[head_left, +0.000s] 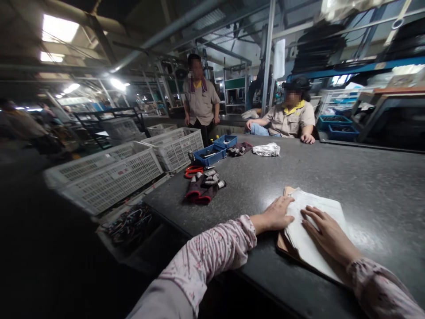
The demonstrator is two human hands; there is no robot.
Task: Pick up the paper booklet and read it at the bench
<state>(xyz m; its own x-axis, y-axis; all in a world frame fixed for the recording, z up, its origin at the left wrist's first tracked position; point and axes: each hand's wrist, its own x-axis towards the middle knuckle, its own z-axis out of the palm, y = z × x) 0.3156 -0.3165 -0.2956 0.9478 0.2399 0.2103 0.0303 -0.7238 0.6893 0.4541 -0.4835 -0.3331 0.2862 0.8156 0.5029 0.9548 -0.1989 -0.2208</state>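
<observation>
A stack of white paper sheets lies on a brown clipboard-like board at the near side of the dark table. My left hand rests at the left edge of the sheets, its fingers stretched over the margin. Flat on the middle of the top sheet lies my right hand, fingers spread and holding nothing. Both forearms wear flowered sleeve covers. Any writing on the paper is too faint to read.
Work gloves and red-handled scissors lie to the left, near blue bins. A white bundle sits farther back. Plastic crates stand beside the table. One person stands behind; another sits across.
</observation>
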